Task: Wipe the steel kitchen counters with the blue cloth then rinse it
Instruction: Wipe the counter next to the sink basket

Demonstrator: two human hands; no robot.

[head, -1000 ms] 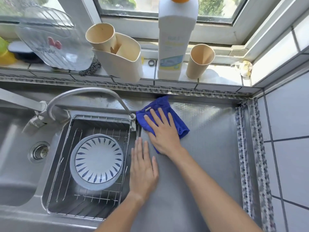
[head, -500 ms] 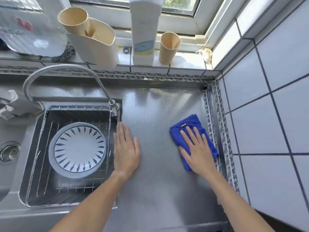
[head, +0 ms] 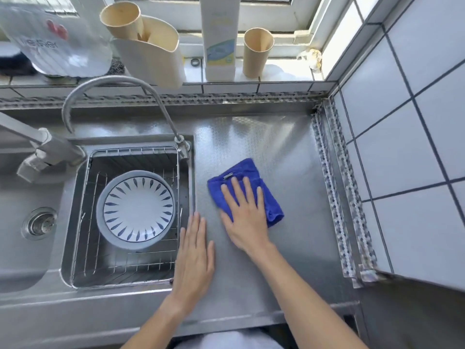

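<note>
A bright blue cloth [head: 247, 190] is seen on the shiny grey steel counter [head: 289, 157], which is covered in a tiny bumpy pattern. At 9 o'clock from the cloth, a white plate [head: 138, 209] with a grey rim is painted with a ring of dark blue leaf marks. At 12 o'clock, a tan cup [head: 257, 52] and a white bottle [head: 218, 39] with a blue and yellow label are seen. At 3 o'clock, white wall tiles [head: 407, 147] are lined in dark grey.

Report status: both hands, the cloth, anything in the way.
Right hand flat, pressing blue cloth onto textured steel counter. Left hand flat on counter by sink edge. Nothing in the cloth's way; not yet rinsed.
</note>
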